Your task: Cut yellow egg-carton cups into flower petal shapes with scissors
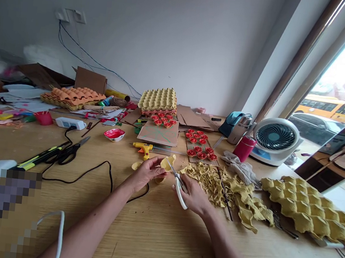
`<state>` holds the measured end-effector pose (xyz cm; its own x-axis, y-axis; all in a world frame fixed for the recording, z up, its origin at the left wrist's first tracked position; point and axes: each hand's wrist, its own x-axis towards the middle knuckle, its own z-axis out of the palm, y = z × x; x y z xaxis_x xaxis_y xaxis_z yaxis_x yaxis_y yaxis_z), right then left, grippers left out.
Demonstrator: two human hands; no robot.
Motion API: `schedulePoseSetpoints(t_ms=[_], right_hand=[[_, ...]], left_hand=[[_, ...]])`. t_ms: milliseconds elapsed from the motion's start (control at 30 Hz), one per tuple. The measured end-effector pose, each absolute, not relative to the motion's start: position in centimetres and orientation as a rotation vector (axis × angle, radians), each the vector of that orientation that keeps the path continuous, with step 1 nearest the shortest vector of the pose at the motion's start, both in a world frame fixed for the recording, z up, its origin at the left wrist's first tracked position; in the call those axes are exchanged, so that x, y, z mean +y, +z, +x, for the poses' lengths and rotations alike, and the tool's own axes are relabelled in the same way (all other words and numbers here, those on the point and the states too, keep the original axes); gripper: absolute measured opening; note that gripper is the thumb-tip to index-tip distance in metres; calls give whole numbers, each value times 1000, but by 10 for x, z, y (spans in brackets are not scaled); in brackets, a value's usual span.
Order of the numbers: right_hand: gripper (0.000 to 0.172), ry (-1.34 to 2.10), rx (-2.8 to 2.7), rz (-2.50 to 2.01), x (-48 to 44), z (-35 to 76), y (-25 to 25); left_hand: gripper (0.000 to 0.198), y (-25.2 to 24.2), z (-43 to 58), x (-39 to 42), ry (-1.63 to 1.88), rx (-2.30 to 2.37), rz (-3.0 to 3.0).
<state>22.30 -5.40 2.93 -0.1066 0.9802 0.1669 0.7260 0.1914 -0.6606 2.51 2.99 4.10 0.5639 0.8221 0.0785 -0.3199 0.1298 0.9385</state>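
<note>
Between the thumb and fingers of my left hand (147, 173) is a yellow egg carton cup (168, 162), held above the table. My right hand (194, 195) grips white-handled scissors (179, 191), whose blades point up and left and meet the cup's edge. Another cut cup (136, 166) lies just left of my left hand, and one more cup piece (160, 180) shows below it. Right of the scissors spreads a heap of yellow carton scraps (206, 182). A yellow glue gun (143, 148) rests just beyond my left hand.
Red paper roses (201, 152) sit on cardboard behind the scraps. A yellow egg tray (309, 207) lies at right, near a fan (276, 138) and a red can (244, 149). Black scissors (69, 153) and a black cable (87, 173) lie at left; stacked trays (159, 99) stand behind.
</note>
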Motion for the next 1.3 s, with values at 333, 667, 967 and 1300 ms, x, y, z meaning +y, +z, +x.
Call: schedulePoseSetpoints(t_ms=[333,667,967,1300], right_hand=[[29,503,-1923,-1597,-53,224,28],[32,465,-1926,-1523,-50,230,21],[33,444,-1936,-1474,-49,232,18],[27,414,-2016,-1543,-52,229,24]], left_hand=[[52,39,24,32,891,539,1157],[49,42,19,35,901,517,1171],[47,47,17,33,910,446,1130],[43,41,13,38,773,452,1172]])
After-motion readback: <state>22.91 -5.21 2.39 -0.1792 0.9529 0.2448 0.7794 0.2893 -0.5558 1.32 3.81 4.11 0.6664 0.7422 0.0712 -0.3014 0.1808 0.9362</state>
